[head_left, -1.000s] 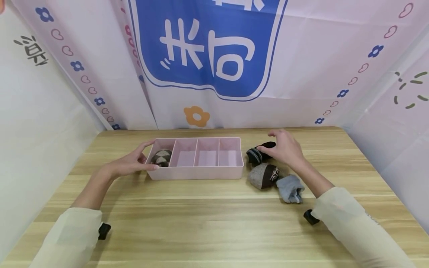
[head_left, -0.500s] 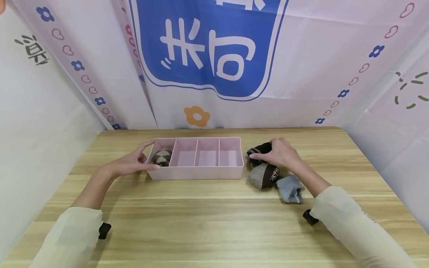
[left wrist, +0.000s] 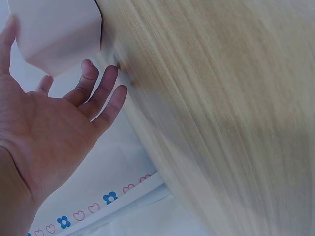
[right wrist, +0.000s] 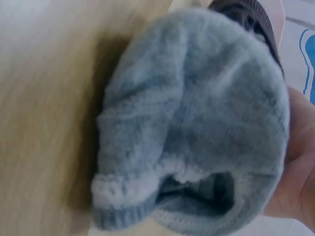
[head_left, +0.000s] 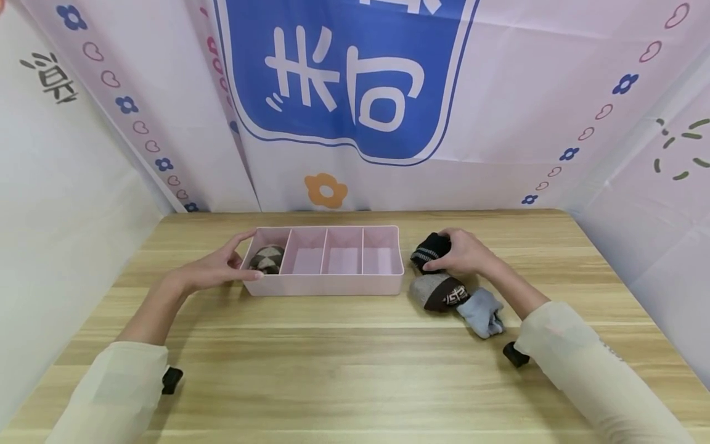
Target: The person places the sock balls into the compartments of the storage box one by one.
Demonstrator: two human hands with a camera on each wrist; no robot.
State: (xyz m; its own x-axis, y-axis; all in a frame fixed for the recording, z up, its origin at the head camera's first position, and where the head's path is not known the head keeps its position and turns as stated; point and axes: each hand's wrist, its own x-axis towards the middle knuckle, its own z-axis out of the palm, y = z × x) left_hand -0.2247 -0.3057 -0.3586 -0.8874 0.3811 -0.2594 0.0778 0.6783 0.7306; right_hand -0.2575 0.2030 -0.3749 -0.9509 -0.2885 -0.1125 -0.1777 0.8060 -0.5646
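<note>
A pink storage box [head_left: 324, 285] with several compartments stands near the back of the table. My left hand [head_left: 213, 268] holds its left end, thumb at the front rim and index finger at the back corner. A brown-and-beige checked balled sock [head_left: 269, 259] lies in the leftmost compartment. Right of the box, my right hand [head_left: 468, 254] grips a black balled sock [head_left: 431, 250] with grey stripes between thumb and fingers. In front of it lie a grey-and-brown balled sock [head_left: 435, 291] and a light grey-blue one [head_left: 481, 312]. That light one [right wrist: 197, 108] hides most of the right hand in the right wrist view.
Both lie on a wooden table [head_left: 333, 370]. A printed cloth [head_left: 488, 135] hangs straight behind its back edge, with pale cloth walls at left and right. Black wrist devices [head_left: 172, 380] show at both sleeves.
My right hand has closed round the black sock and turned it slightly. The grey-and-brown and light grey-blue socks have shifted a little. The left hand has stayed at the box.
</note>
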